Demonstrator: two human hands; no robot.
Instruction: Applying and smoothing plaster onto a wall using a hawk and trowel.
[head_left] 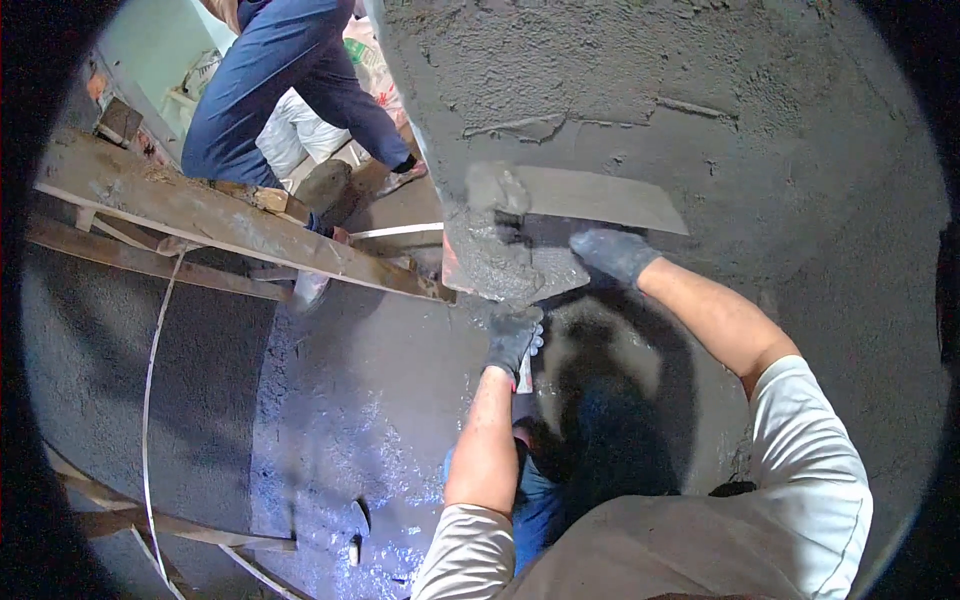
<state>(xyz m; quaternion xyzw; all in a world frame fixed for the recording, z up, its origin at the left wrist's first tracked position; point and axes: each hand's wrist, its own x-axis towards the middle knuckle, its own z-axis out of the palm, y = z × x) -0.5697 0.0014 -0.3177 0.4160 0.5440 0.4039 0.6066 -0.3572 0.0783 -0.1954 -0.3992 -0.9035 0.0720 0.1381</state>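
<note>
My left hand [513, 337], in a dark glove, is closed under a mortar hawk [568, 275], a flat board. A heap of wet grey mortar [490, 250] lies on it and hangs over the near edge. My right hand [615, 255], gloved too, is closed on a long plastering trowel [600, 197]; its grip is hidden. The trowel blade lies just beyond the hawk, in front of the grey plastered wall [640, 60]. More mortar clings to the blade's left end.
A wooden plank [230, 225] runs in from the left to near the hawk. Behind it, a person in blue trousers [275, 75] stands by white sacks [300, 130]. A small trowel [358, 520] lies on the wet grey surface at lower left, near a thin pale strip [150, 390].
</note>
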